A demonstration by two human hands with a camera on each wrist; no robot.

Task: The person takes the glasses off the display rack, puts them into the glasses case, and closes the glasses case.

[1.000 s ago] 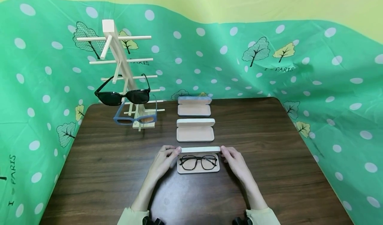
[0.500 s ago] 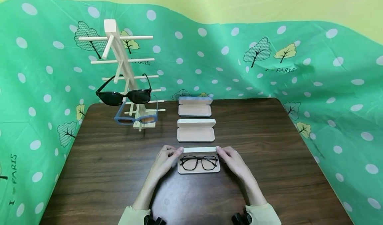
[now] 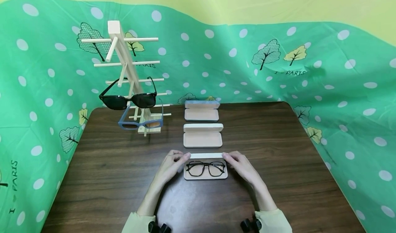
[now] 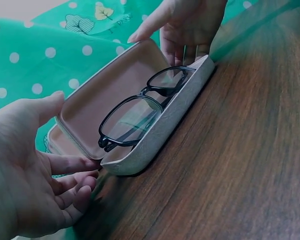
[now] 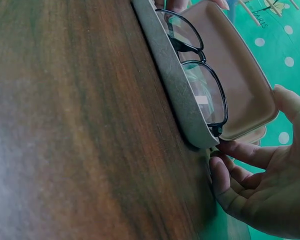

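Note:
A light glasses case (image 3: 189, 178) lies on the dark wooden table, its lid (image 3: 206, 155) standing up at the back. Black-framed eyeglasses (image 3: 203, 163) lie in its lower half, lenses toward me. My left hand (image 3: 169, 166) holds the left end of the lid. In the left wrist view the thumb is on the lid's corner, with curled fingers at the hinge side. My right hand (image 3: 242, 165) holds the right end likewise; the right wrist view shows its thumb on the lid's edge and its fingers (image 5: 240, 152) by the hinge.
Behind stand two more opened cases, a white one (image 3: 202, 140) and a blue-edged one (image 3: 201, 115). At the back left a pale wooden rack (image 3: 125, 55) bears black sunglasses (image 3: 143, 100) and blue-framed glasses (image 3: 126, 124). A green dotted cloth (image 3: 216, 67) hangs behind the table.
Both thumbs have moved inward along the lid, the right one more, covering more of its ends. The lid stands slightly more upright than a second ago. The eyeglasses stay put.

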